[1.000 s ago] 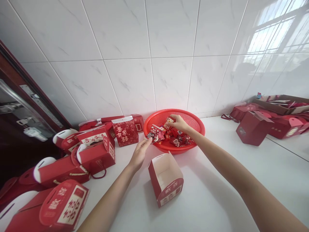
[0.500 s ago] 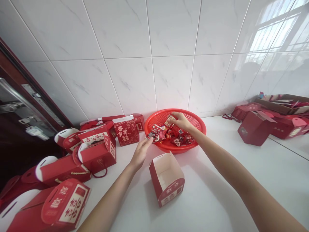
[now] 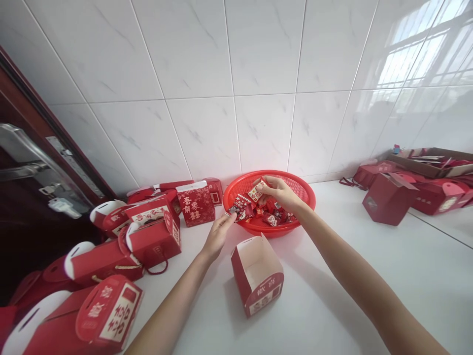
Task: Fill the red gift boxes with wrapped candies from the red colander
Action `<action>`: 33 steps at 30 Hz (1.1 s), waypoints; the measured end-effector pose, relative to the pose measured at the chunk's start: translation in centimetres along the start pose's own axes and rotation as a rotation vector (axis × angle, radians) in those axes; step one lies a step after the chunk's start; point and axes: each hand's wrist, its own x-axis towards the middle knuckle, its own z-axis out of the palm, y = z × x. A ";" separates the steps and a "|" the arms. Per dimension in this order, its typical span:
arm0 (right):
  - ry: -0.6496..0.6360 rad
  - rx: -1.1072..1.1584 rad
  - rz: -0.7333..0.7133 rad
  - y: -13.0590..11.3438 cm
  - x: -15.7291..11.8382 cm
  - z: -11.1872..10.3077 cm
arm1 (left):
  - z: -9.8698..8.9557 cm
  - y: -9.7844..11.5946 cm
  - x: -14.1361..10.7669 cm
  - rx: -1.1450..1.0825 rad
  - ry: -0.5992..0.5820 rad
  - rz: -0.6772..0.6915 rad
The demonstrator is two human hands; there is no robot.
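Observation:
A red plastic basket (image 3: 309,196) stands against the tiled wall with red wrapped candies (image 3: 272,219) inside. At its left rim my left hand (image 3: 219,235) is closed on red patterned packets (image 3: 242,207). My right hand (image 3: 280,192) is over the basket, its fingers closed on a cream-and-red packet (image 3: 255,191). In front of the basket sits an open red box (image 3: 240,283) with a pale inside; its visible interior holds nothing, and neither hand touches it.
Several red boxes (image 3: 105,261) crowd the left side, beside a dark door with a handle and keys (image 3: 63,207). An upright red box (image 3: 196,204) is left of the basket. More red boxes (image 3: 386,199) and a cardboard tray (image 3: 443,170) lie at the right.
The view has shifted slightly. My right hand has turned a little, with the cream-and-red packet in its fingers. My left hand still holds its packets at the basket's left rim.

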 end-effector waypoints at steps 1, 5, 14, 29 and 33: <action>-0.007 0.012 0.001 -0.5 -0.4 0.1 | 0.1 0.0 -0.1 -0.008 -0.007 0.000; -0.035 0.049 -0.057 -2.7 -2.3 0.0 | 0.4 0.2 -0.2 -0.051 -0.051 0.000; -0.201 -0.337 -0.082 -7.4 -6.8 0.5 | -2.3 5.4 -1.5 -0.134 -0.135 -0.019; -0.569 -0.784 -0.130 -6.9 -7.2 4.1 | 0.1 13.8 -10.9 0.961 -0.974 0.240; -0.606 -0.858 -0.063 -6.7 -7.3 4.6 | 0.1 14.1 -12.5 1.102 -0.932 0.272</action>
